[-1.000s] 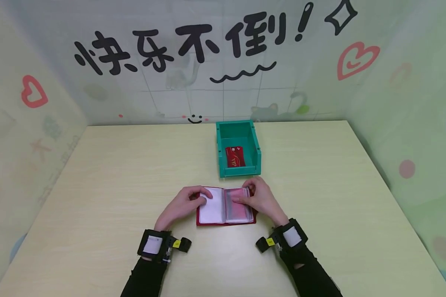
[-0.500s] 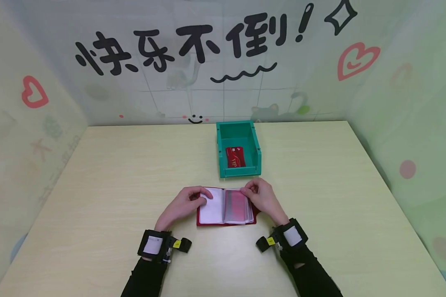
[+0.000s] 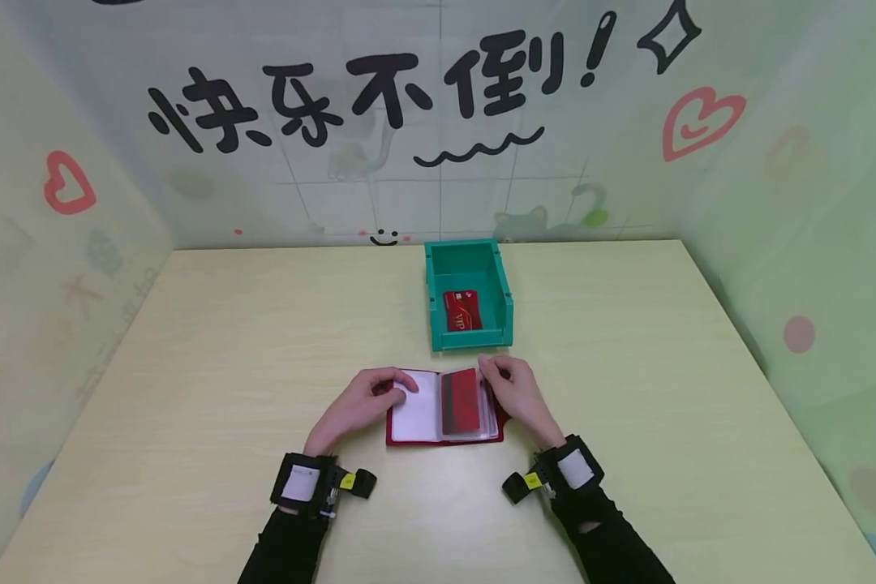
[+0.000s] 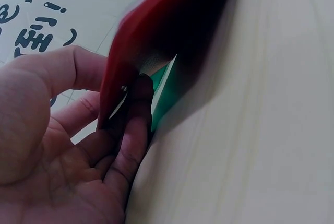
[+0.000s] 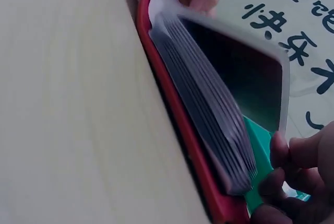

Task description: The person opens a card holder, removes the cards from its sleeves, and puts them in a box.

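A red card holder (image 3: pixel 418 405) lies open on the table, with a white inner page on its left and a stack of clear sleeves (image 5: pixel 203 104) on its right. My left hand (image 3: pixel 372 397) grips the left cover (image 4: pixel 156 31), fingers on both sides of it; the cover is tilted up off the table. With my right hand (image 3: pixel 514 389) I pinch the upper outer corner of one sleeve (image 5: pixel 285 88), lifted away from the stack. A red card with a dark stripe (image 3: pixel 460 401) shows at that lifted sleeve; how far it sits inside I cannot tell.
Just beyond the holder stands a teal open bin (image 3: pixel 507 320), with a red VIP card (image 3: pixel 463 311) lying in it. A pale wood table (image 3: pixel 226 341) bears everything. Printed panels (image 3: pixel 788 268) enclose the left, back and right sides.
My right hand has drawn back from the sleeves' face to the upper corner and lifted a sleeve; the red card now shows more vividly, with its dark stripe. My left hand stays put.
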